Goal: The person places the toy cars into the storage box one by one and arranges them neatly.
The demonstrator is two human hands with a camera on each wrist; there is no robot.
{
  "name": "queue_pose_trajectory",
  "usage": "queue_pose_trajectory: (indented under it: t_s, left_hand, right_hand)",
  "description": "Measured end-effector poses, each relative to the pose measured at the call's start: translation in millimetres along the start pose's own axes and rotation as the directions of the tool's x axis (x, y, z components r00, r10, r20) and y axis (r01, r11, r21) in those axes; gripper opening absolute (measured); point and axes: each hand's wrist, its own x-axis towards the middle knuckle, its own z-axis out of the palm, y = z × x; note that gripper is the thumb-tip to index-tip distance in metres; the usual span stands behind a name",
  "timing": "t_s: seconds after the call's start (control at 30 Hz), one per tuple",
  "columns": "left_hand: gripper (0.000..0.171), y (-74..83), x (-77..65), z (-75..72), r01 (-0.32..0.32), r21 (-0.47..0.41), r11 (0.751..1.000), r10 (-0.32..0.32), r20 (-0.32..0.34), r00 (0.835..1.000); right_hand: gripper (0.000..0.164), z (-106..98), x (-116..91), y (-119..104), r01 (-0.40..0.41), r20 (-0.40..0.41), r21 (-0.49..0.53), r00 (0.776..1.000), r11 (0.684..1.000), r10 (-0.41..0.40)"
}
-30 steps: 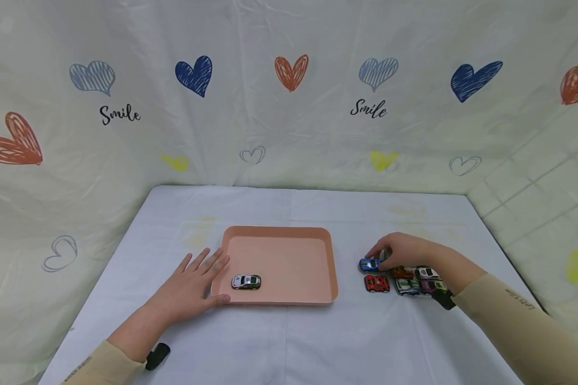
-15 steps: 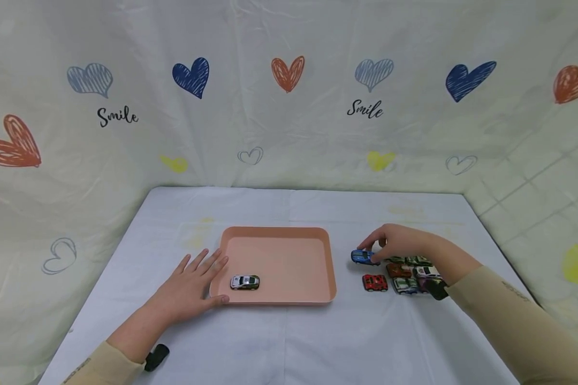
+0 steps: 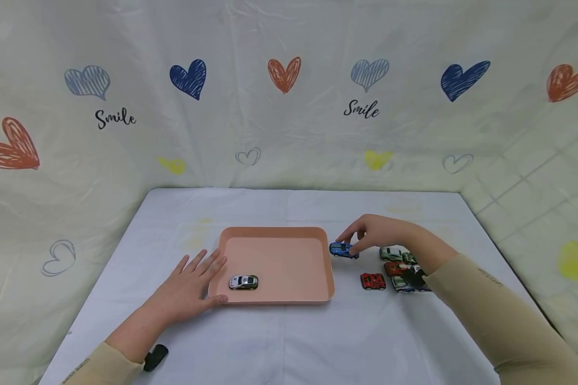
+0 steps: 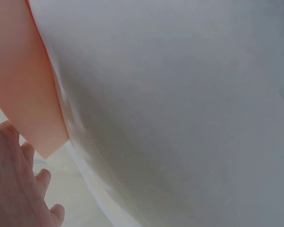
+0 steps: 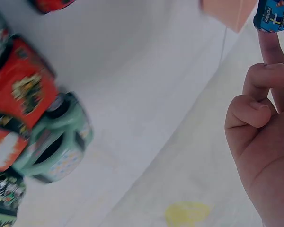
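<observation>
In the head view my right hand (image 3: 380, 235) pinches a blue toy car (image 3: 343, 249) between thumb and fingers, just off the right edge of a pink tray (image 3: 279, 233). The same blue toy car (image 5: 273, 16) shows at the upper right of the right wrist view, at the fingertips. My left hand (image 3: 188, 289) lies with fingers spread over the tray's left rim, and its thumb touches the front left corner. Inside the tray, near its front left, stands a silver toy car (image 3: 243, 282). The left wrist view shows part of that hand (image 4: 19, 184) beside the tray wall (image 4: 28, 80).
Right of the tray a red toy car (image 3: 373, 281) stands alone on the white tablecloth (image 3: 289, 342). Beyond it several toy cars (image 3: 397, 269) stand close together, partly hidden by the right wrist. A curtain printed with hearts hangs behind the table.
My right hand has lifted the blue car from beside the other cars and carried it left, up to the tray's right edge. The left hand, tray and silver car have stayed put.
</observation>
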Motion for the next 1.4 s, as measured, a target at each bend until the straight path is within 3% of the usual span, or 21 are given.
queue_pose_trajectory:
  t_s: [0.3, 0.67, 0.93, 1.13, 1.4]
  left_hand:
    - [0.089, -1.5, -0.3, 1.3, 0.002, -0.006, 1.0, -0.002, 0.009, 1.0]
    - [0.089, -1.1, -0.5, 2.2, 0.005, -0.015, 1.0, -0.005, 0.015, 1.0]
    - [0.089, -1.6, 0.3, 1.7, 0.005, -0.021, 1.0, -0.006, -0.006, 1.0]
    - [0.09, -1.5, 1.0, 0.8, 0.016, -0.002, 1.0, -0.016, 0.017, 1.0]
    - [0.091, -1.7, 1.5, 1.9, 0.022, 0.007, 1.0, -0.022, 0.023, 0.999]
  right_hand:
    - [0.032, 8.0, 21.3, -25.7, 0.059, 0.014, 0.001, 0.998, 0.998, -0.059]
    - [0.031, 34.1, 47.0, -60.7, 0.066, 0.067, -0.025, 0.996, 0.998, -0.064]
    - [0.029, 61.1, 65.2, -85.1, 0.05, 0.086, -0.086, 0.995, 0.995, -0.043]
    - [0.026, 82.6, 76.3, -97.4, 0.014, 0.073, -0.177, 0.997, 0.984, -0.001]
    - [0.026, 97.4, 83.4, -106.4, 0.037, 0.073, -0.228, 0.997, 0.973, -0.021]
